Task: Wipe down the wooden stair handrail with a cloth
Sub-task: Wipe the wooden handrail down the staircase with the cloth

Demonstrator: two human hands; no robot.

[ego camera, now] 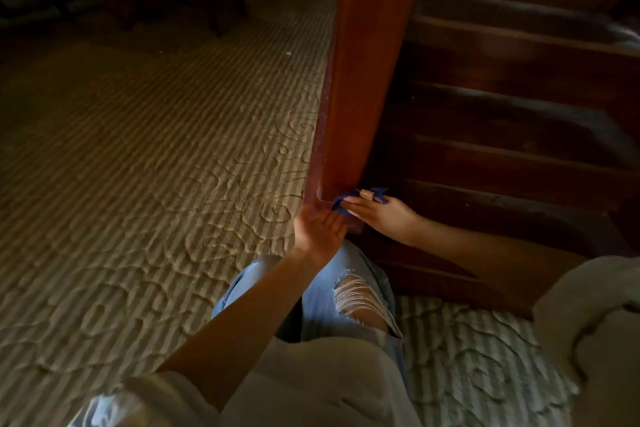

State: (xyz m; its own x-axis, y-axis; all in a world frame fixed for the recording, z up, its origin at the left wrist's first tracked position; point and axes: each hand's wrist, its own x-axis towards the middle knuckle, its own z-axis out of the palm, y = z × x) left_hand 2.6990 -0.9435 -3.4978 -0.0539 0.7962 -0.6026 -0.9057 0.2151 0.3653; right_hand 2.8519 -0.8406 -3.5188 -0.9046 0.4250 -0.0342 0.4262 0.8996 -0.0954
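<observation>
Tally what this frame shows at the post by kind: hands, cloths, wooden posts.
hands: 2, left hand and right hand
blue cloth: 1
wooden post: 1
Total: 4

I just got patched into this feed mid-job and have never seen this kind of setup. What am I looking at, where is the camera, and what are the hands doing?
There is no machine here: a person works with two bare hands, and the single picture comes from a wide-angle camera worn on the head, looking forward and down. That is why you see the person's own arms and torn light jeans at the bottom. The tall reddish wooden post belongs to the staircase; dark wooden steps rise to its right, and striped carpet covers the floor. The right hand holds a blue cloth in its grip, pressed against the base of the post. The left hand is open, palm up, resting against the base beside it and holding nothing.
</observation>
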